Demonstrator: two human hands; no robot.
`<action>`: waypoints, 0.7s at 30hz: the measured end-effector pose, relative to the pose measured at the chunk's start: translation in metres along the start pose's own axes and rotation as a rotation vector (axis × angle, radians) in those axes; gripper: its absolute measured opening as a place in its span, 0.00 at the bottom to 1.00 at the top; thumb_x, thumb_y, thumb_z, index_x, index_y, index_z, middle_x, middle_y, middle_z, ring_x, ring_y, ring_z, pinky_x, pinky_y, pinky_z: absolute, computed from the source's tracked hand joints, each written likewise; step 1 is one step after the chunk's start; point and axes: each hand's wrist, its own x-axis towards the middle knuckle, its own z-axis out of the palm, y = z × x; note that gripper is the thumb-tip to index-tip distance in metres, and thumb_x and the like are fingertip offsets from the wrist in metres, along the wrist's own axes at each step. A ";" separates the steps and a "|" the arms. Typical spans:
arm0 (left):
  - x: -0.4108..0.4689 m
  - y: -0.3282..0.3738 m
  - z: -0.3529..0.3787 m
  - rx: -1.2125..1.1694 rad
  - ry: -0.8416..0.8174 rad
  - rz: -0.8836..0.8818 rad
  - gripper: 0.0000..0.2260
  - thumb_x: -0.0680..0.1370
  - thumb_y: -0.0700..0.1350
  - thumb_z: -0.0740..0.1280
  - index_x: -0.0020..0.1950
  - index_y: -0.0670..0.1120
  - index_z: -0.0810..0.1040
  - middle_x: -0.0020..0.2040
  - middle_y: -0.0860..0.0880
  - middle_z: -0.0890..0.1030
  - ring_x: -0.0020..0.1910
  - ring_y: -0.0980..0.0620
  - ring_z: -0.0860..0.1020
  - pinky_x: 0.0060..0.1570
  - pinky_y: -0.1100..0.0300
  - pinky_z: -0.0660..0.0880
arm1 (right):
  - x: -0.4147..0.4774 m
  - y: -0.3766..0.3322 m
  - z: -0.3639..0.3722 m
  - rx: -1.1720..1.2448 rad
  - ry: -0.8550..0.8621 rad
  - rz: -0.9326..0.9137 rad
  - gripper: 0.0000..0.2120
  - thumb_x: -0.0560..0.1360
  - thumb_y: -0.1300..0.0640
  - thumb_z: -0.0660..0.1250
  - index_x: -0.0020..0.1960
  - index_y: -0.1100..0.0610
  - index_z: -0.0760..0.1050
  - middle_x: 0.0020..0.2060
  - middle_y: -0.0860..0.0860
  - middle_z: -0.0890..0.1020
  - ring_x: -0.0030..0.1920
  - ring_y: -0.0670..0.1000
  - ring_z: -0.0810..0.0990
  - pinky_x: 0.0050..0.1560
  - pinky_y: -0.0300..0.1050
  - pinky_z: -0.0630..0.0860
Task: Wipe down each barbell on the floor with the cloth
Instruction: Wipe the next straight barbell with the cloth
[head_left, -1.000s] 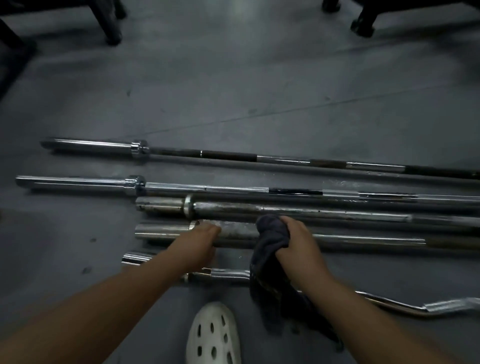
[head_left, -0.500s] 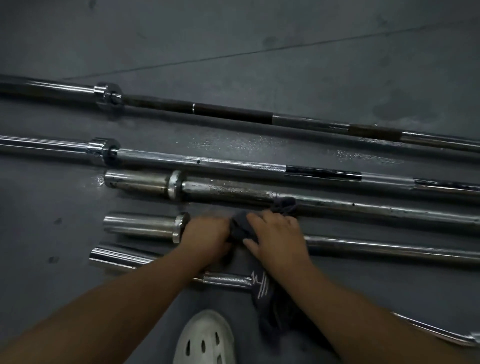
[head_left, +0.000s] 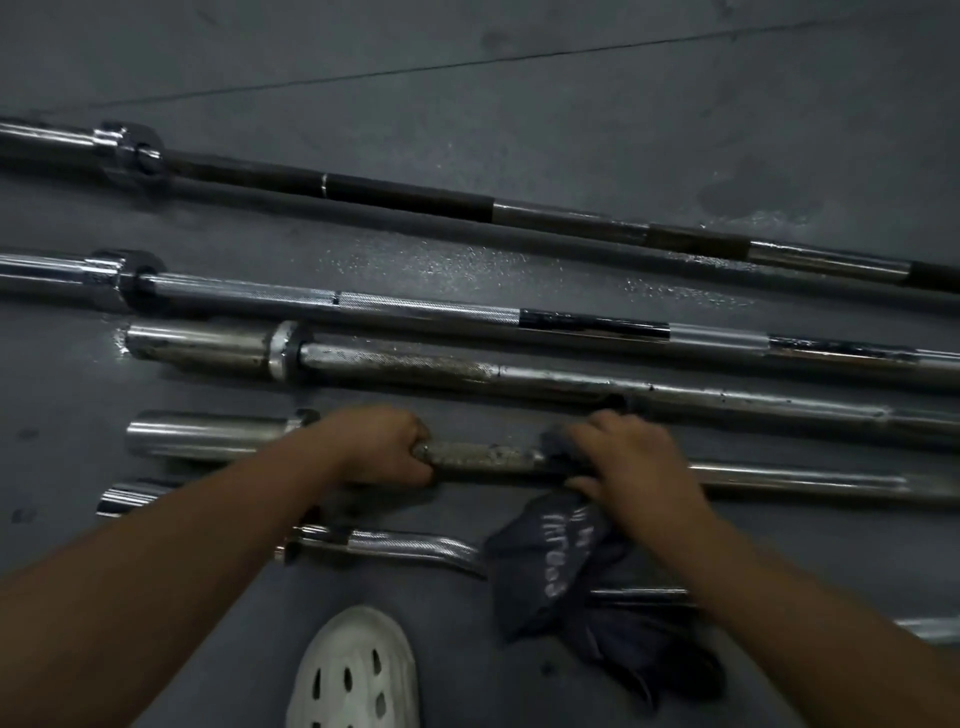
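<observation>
On the dark grey floor, crossed by one thin seam and speckled with what may be wet droplets, the barbells lie side by side. The left hand is curled round the fourth barbell just past its sleeve. The right hand grips the same shaft through the dark cloth, whose loose end drapes over the curl bar nearest the person. A white perforated shoe stands below.

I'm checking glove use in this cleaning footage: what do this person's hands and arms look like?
The left hand and right hand are gloveless, with no rings, watch or bands visible. The left forearm and right forearm are bare to the frame edge; no sleeves show.
</observation>
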 end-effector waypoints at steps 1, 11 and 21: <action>-0.001 0.001 0.005 0.128 0.140 0.017 0.15 0.70 0.60 0.68 0.50 0.52 0.76 0.44 0.52 0.81 0.46 0.47 0.80 0.38 0.59 0.68 | -0.009 0.017 -0.002 -0.012 0.043 0.061 0.29 0.61 0.45 0.81 0.59 0.45 0.76 0.48 0.51 0.79 0.45 0.58 0.79 0.44 0.52 0.77; 0.017 0.040 0.011 0.141 0.150 -0.008 0.21 0.71 0.65 0.65 0.53 0.51 0.78 0.51 0.49 0.83 0.52 0.45 0.81 0.44 0.57 0.73 | -0.001 -0.030 0.023 0.094 0.262 -0.105 0.18 0.74 0.45 0.63 0.61 0.48 0.78 0.61 0.54 0.78 0.53 0.60 0.78 0.52 0.54 0.76; 0.023 0.049 0.022 0.054 0.087 0.055 0.21 0.73 0.65 0.66 0.54 0.50 0.76 0.52 0.47 0.83 0.51 0.44 0.81 0.46 0.58 0.75 | -0.009 -0.027 0.027 0.130 0.277 -0.085 0.17 0.71 0.52 0.72 0.60 0.52 0.80 0.58 0.57 0.80 0.53 0.61 0.80 0.54 0.54 0.79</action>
